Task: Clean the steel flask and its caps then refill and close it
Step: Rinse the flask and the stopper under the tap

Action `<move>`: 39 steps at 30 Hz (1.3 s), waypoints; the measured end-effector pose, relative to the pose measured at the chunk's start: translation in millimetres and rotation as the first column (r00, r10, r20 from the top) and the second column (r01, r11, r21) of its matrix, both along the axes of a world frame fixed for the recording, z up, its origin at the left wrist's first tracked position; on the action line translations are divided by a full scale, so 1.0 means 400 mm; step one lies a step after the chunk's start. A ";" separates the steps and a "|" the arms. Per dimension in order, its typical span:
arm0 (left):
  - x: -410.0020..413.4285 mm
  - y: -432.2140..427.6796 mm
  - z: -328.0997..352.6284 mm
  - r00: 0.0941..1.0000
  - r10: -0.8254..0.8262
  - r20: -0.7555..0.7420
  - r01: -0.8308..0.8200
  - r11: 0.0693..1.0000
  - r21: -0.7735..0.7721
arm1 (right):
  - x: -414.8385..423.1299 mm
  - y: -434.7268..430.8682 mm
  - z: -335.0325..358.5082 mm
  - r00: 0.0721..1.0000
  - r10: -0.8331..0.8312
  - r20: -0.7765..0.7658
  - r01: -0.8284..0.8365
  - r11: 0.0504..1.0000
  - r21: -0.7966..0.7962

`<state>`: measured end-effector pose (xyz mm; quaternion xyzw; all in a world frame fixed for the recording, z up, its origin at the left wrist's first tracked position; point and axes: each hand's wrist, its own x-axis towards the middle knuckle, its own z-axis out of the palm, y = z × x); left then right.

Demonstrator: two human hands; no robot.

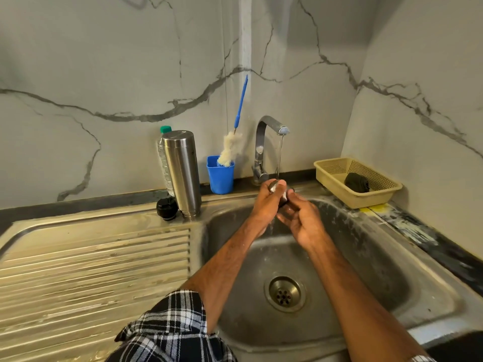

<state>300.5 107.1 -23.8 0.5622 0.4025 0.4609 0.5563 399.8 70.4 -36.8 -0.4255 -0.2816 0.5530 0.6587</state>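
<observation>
The steel flask (pixel 183 173) stands upside down on the drainboard's back edge, with a black inner cap (pixel 166 209) beside it on the left. My left hand (pixel 269 202) grips a steel outer cap (pixel 275 188) under the thin stream running from the tap (pixel 266 131). My right hand (pixel 300 218) holds the same cap from below and the right; its fingers are curled against the cap's dark underside. Most of the cap is hidden by both hands. Both hands hover over the sink basin (pixel 366 257).
A blue cup (pixel 220 176) with a blue-handled bottle brush (pixel 231 150) stands left of the tap. A clear plastic bottle with a green cap (pixel 164 131) stands behind the flask. A beige basket (pixel 358 184) holding a dark scrubber (pixel 356 182) sits at right.
</observation>
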 end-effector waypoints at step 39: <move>-0.088 -0.008 -0.010 0.941 0.126 -0.313 -0.060 0.976 0.211 | -0.011 0.021 -0.012 0.995 -0.060 0.078 0.063 0.997 -0.033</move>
